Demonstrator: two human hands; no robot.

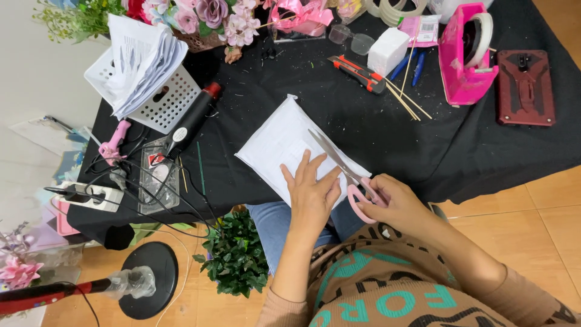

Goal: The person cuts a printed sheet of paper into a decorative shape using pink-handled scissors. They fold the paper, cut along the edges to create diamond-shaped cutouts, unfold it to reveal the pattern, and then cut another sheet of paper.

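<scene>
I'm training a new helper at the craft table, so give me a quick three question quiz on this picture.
1. True or false: the left hand lies flat on the white packet.
2. What does the right hand hold?
A. the box cutter
B. the pink-handled scissors
C. the pink tape dispenser
3. Fill in: the black heat gun lies partly on a white ____.

Key: 1 true; 2 B; 3 basket.

One white sheet (284, 142), one scissors (346, 172), one utility knife (357, 74), two blue pens (411, 66).
</scene>
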